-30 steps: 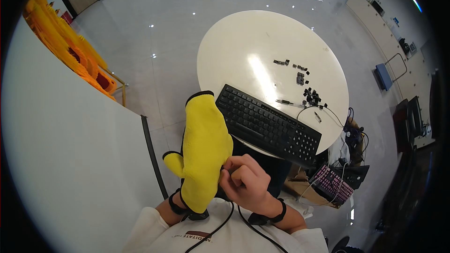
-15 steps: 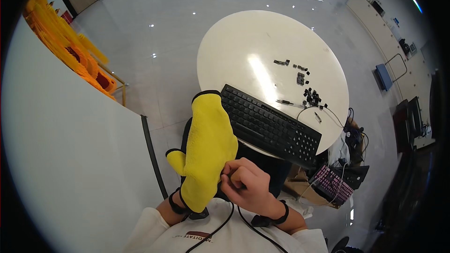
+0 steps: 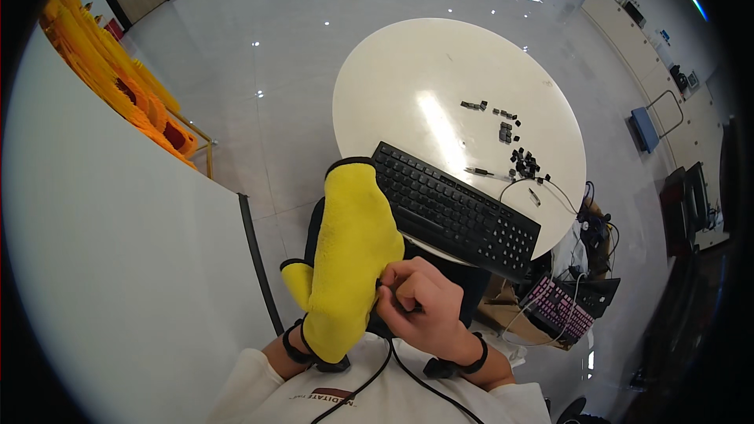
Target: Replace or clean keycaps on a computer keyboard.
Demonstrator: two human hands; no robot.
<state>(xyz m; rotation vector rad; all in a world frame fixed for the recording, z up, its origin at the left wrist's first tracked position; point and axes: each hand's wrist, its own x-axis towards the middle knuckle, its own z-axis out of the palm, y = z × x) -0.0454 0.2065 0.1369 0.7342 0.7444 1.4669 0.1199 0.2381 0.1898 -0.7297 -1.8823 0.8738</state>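
A yellow cleaning mitt with black trim covers my left hand, hiding its fingers; only the wrist with a black band shows below. Against the mitt's right edge, my right hand is closed in a pinch. A small black keycap shows at its fingertips, mostly hidden. Just beyond the hands, a black keyboard lies at a slant along the near side of the round white table. Its right-hand block shows bare light key stems. Loose black keycaps lie farther right on the table.
Beside the keycaps lie a pen and a cable. A box with a pink-keyed keyboard stands below the table's right edge. To my left is a large pale panel, with orange hanging material behind it.
My right hand has shifted slightly right and down along the mitt, and the black piece at its fingertips now shows. The mitt has moved a little right; the table things lie as before.
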